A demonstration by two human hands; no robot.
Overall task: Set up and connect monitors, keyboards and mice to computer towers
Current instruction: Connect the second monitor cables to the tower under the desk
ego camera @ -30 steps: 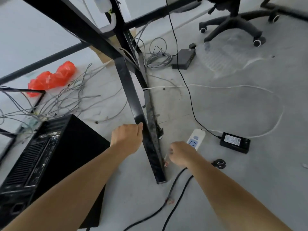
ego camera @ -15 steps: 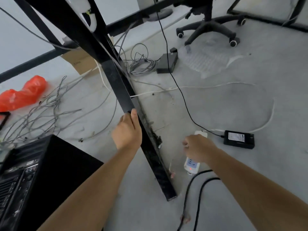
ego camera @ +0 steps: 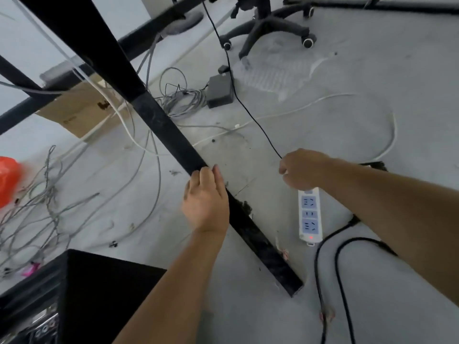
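Your right hand grips the power strip and covers its upper end, so that end is out of sight. Your left hand is blurred. Whether its fingers wrap the black counter leg or only lie against it can't be told. At lower left the computer tower is cut off by the frame edge, its ports a smear. The red bag runs off the left edge, the office chair off the top. Your right forearm hides most of a black box at right. Two black cables leave by the bottom edge.

Grey concrete floor, black desk frame, office chair.
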